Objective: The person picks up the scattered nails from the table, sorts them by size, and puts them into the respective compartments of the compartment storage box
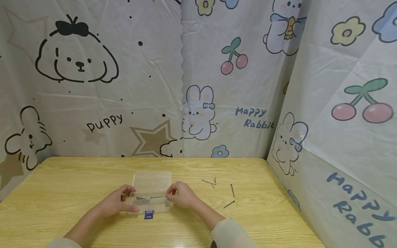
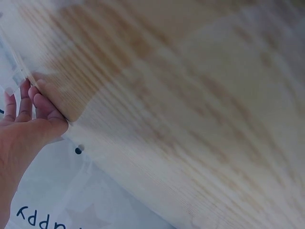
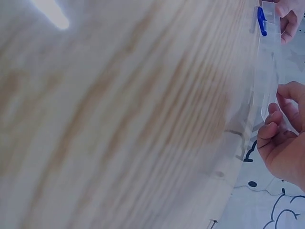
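A clear plastic box (image 1: 159,208) with a blue latch (image 1: 149,214) sits on the table, its lid (image 1: 152,181) raised at the back. My left hand (image 1: 116,201) grips the box's left end, thumb at the front corner and fingers behind. In the left wrist view, the left hand (image 2: 33,114) shows at the left edge. My right hand (image 1: 183,194) pinches the end of a thin nail (image 1: 158,197) over the box's right part; the right wrist view shows this hand (image 3: 283,129) beside the box (image 3: 264,71). More nails (image 1: 141,198) lie in the left compartment.
Several loose nails lie on the wooden table (image 1: 77,179) right of the box, among them a small cluster (image 1: 210,182), an upper single nail (image 1: 232,190) and a lower one (image 1: 228,204). A printed cloth (image 1: 149,96) hangs behind the table and along its right side.
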### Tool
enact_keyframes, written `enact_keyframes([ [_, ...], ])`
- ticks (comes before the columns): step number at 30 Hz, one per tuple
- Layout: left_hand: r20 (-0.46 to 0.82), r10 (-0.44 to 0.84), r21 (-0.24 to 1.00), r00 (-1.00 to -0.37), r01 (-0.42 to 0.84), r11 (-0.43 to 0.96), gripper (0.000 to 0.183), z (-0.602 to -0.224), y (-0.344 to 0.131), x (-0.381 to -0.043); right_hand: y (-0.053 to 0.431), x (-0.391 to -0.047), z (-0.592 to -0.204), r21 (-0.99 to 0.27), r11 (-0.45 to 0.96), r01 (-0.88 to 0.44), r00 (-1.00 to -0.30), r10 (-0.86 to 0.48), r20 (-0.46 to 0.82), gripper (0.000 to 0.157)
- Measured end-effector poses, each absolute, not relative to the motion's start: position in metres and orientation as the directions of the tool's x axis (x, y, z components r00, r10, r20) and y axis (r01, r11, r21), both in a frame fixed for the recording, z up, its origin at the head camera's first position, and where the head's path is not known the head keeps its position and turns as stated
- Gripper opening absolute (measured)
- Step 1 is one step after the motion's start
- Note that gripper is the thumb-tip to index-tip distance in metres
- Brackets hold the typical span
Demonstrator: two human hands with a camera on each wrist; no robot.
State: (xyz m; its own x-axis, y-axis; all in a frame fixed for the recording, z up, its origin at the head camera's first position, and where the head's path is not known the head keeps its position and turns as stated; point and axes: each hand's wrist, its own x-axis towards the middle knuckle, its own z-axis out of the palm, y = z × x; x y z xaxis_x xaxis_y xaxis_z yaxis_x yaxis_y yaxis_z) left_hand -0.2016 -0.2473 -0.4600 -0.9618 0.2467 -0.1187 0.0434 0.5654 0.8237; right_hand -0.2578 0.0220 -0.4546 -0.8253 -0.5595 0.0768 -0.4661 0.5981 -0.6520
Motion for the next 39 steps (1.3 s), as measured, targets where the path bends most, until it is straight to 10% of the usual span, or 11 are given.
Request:
enact_keyframes([
  [39,-0.144,0.248,0.824,-0.958,0.023,0.567,0.075,-0.464,-0.249,-0.204,0.166,-0.285,-0.443,-0.65,0.711,-0.268,-0.958,-0.266,0.104,0.007],
])
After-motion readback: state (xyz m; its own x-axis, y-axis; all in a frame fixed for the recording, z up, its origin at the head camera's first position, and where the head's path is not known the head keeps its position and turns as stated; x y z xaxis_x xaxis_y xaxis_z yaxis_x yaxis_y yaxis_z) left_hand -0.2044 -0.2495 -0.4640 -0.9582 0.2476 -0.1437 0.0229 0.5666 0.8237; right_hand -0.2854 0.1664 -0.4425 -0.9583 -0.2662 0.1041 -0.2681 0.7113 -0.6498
